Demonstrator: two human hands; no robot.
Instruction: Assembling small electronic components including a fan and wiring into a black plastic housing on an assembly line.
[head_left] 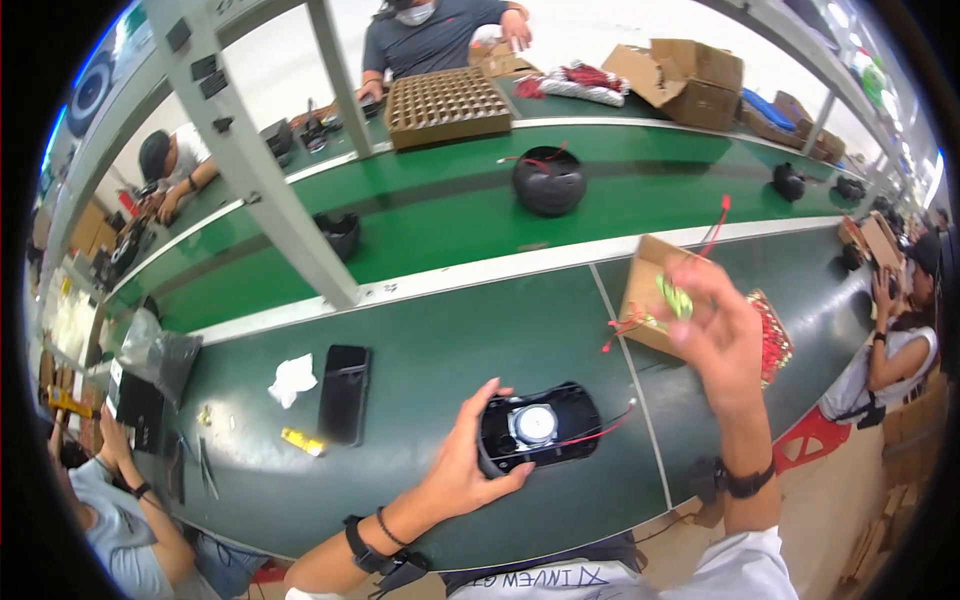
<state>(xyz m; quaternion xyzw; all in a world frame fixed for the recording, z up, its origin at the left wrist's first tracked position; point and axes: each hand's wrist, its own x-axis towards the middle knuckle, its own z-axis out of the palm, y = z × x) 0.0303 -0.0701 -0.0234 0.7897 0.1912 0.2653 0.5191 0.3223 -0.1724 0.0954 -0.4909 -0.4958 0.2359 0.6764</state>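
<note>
My left hand (468, 450) grips the side of a black speaker housing (490, 440), fingers on its far edge and thumb on its near edge. Its inside faces up, showing a round silver speaker driver (535, 425) and a red wire that trails off to the right. Raised over a cardboard box (655, 262), my right hand (715, 320) pinches a small yellow-green wired battery (674, 297). A red lead (716, 232) with a red plug sticks up behind that hand. More red leads (630, 324) hang over the box's left edge, and red-tipped pieces (772, 340) fill its right part.
Left on the bench lie a black phone (344, 395), crumpled white tissue (292, 380), a yellow piece (302, 441) and tweezers (207, 468). Beyond a white rail, a green conveyor belt (430, 225) carries black round housings (548, 182). A metal post (255, 160) rises at left. Co-workers sit around.
</note>
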